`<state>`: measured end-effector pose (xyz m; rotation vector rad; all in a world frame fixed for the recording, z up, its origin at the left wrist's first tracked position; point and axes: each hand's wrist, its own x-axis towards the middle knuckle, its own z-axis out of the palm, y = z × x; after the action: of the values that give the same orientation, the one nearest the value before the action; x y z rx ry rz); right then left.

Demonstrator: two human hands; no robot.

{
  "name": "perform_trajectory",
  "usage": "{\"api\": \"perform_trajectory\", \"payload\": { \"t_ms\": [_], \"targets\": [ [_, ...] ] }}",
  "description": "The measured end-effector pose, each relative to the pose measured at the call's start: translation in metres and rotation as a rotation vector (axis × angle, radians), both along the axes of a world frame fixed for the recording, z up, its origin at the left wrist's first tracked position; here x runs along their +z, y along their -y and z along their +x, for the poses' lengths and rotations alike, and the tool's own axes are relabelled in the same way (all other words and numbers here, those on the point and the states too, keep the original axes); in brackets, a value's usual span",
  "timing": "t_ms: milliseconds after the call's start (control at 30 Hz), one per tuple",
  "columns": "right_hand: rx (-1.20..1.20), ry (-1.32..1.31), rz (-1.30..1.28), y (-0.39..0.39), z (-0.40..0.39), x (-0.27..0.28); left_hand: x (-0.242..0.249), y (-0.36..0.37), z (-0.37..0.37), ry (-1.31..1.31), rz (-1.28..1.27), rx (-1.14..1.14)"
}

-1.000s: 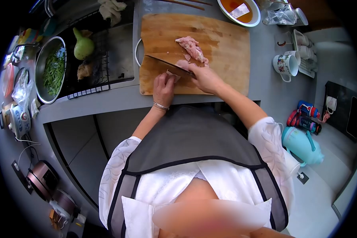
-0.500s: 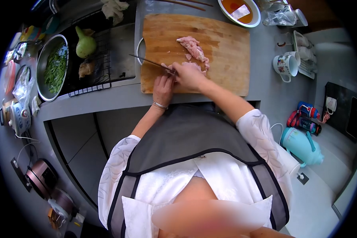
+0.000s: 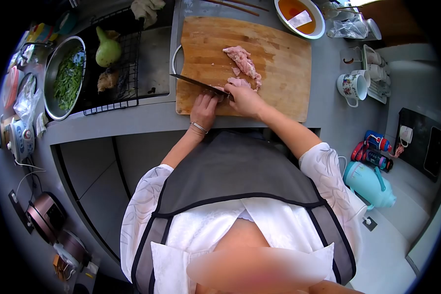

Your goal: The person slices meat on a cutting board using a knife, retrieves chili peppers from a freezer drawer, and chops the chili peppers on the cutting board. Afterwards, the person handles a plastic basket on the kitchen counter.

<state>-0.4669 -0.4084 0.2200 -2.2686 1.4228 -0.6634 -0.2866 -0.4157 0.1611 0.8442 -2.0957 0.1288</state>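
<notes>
A wooden cutting board lies on the grey counter with raw pink meat near its middle. My right hand grips a knife whose dark blade points left across the board's near edge. My left hand rests on the board just below the blade, fingers pressed on a small piece of meat that is mostly hidden. A bracelet shows on the left wrist.
A white bowl of orange liquid sits beyond the board. Left of it are a sink with a wire rack, a green gourd and a metal bowl of greens. Mugs stand at right; a teal jug stands lower right.
The knife drew left and lifted half a second ago, then came back to the meat by my left fingers. Both hands stay at the board's near edge.
</notes>
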Motion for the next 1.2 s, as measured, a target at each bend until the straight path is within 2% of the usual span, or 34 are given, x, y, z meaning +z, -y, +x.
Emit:
{"api": "perform_trajectory", "payload": {
  "t_ms": [33,67,100,167,267,400,467,567,700,733,767,967,1067,1100,1200],
  "targets": [
    [0.047,0.016,-0.173,0.007,0.0,-0.002,-0.005,0.004,0.002,-0.054,0.032,-0.011],
    [0.072,0.001,-0.025,0.012,-0.004,-0.003,-0.009,0.006,0.003,-0.109,0.065,-0.021],
    [0.072,-0.002,-0.025,0.005,-0.005,0.009,-0.008,0.004,0.002,-0.111,0.065,-0.022],
    [-0.028,-0.022,0.16,-0.022,-0.012,0.028,-0.003,-0.003,-0.002,-0.148,0.063,0.049],
    [-0.037,-0.073,0.256,-0.044,-0.032,0.034,-0.001,-0.004,-0.006,-0.147,0.024,0.118],
    [-0.042,-0.1,0.265,-0.04,-0.023,0.025,-0.002,-0.002,-0.003,-0.107,-0.004,0.043],
    [-0.037,0.012,0.1,-0.019,0.005,0.007,-0.001,-0.004,0.0,-0.061,0.021,0.042],
    [-0.036,-0.042,0.046,-0.009,0.02,0.011,-0.001,-0.005,0.002,-0.079,0.0,-0.013],
    [0.005,-0.062,0.002,-0.017,-0.002,0.013,-0.005,-0.004,0.004,-0.06,0.039,0.024],
    [-0.009,-0.053,0.168,-0.028,-0.006,0.031,-0.005,-0.005,-0.002,-0.165,0.023,0.062],
    [-0.01,-0.057,0.171,-0.035,-0.012,0.03,-0.005,-0.006,-0.005,-0.269,0.008,0.1],
    [0.02,-0.065,0.214,-0.022,0.011,0.014,-0.003,-0.007,0.01,-0.11,-0.001,0.093],
    [-0.026,-0.068,0.058,-0.006,0.033,0.011,-0.013,-0.008,0.012,-0.063,0.049,0.066],
    [-0.023,-0.07,0.058,-0.004,0.028,0.009,-0.012,-0.008,0.012,-0.065,0.049,0.069],
    [0.037,-0.058,-0.175,-0.012,-0.002,-0.005,-0.01,-0.008,0.006,-0.1,0.012,0.064]
  ]
}}
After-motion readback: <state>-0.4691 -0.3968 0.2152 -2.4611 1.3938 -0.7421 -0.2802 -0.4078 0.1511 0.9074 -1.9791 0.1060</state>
